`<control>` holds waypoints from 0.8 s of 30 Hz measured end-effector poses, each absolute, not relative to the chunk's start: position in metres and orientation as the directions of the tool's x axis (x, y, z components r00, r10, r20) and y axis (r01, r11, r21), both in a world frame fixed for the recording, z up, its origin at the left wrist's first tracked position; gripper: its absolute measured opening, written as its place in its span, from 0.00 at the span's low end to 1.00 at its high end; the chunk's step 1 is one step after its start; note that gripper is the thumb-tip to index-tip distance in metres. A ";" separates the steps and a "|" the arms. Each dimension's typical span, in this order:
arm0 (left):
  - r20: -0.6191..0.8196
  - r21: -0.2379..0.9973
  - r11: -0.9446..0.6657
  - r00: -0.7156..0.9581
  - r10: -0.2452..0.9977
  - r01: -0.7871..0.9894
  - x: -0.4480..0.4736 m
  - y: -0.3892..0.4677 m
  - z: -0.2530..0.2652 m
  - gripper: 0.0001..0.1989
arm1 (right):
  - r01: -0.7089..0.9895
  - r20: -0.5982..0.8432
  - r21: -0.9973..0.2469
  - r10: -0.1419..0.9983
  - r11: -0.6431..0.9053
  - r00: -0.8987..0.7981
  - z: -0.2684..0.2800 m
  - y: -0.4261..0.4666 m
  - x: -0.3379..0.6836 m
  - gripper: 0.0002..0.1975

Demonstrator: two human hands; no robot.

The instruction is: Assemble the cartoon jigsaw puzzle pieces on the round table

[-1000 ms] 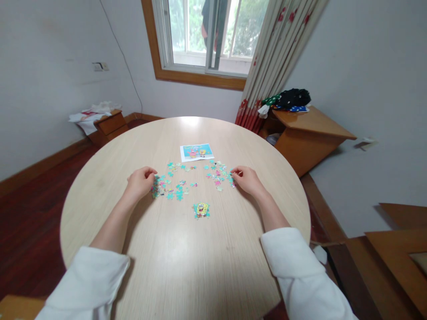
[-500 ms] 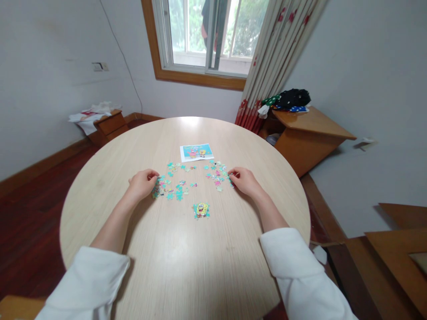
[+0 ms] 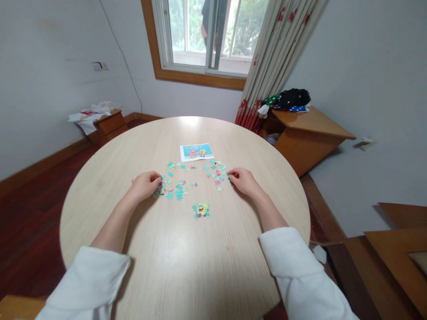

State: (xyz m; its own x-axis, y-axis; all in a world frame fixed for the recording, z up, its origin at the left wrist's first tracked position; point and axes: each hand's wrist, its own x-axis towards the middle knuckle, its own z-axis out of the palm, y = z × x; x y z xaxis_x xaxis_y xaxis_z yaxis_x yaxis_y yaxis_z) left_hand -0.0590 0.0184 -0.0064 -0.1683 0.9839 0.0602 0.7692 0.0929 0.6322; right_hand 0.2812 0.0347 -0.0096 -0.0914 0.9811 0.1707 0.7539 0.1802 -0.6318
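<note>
Loose jigsaw pieces, mostly turquoise with some pink, lie in a left pile and a right pile. My left hand is at the outer edge of the left pile, its fingers pinched together; whatever they hold is too small to make out. At the right pile's outer edge, my right hand is also closed in a pinch, its fingertips touching the pieces there. Nearer to me lies a small joined section with a yellow square cartoon face. Beyond the piles is a printed reference picture.
Everything lies on a round, light wooden table. A window and a curtain are behind it. To the right stands a wooden cabinet with cloths on top; a small wooden stand is at the left.
My left hand has shifted slightly to the right over the edge of the left pile. The right hand stays almost in place; the joined section and the picture have not moved.
</note>
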 end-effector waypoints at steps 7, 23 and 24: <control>0.025 0.582 0.072 -0.106 0.994 0.810 -0.059 0.019 -0.007 0.09 | 0.774 0.153 -0.608 0.983 0.175 -0.103 -0.009 0.034 0.280 0.09; -0.006 0.557 0.051 -0.058 0.998 0.829 -0.060 0.019 -0.007 0.12 | 0.811 0.101 -0.558 0.984 0.178 -0.146 -0.002 0.031 0.274 0.11; -0.009 0.556 0.050 -0.054 0.998 0.830 -0.060 0.019 -0.007 0.12 | 0.813 0.096 -0.556 0.985 0.173 -0.144 -0.002 0.030 0.274 0.11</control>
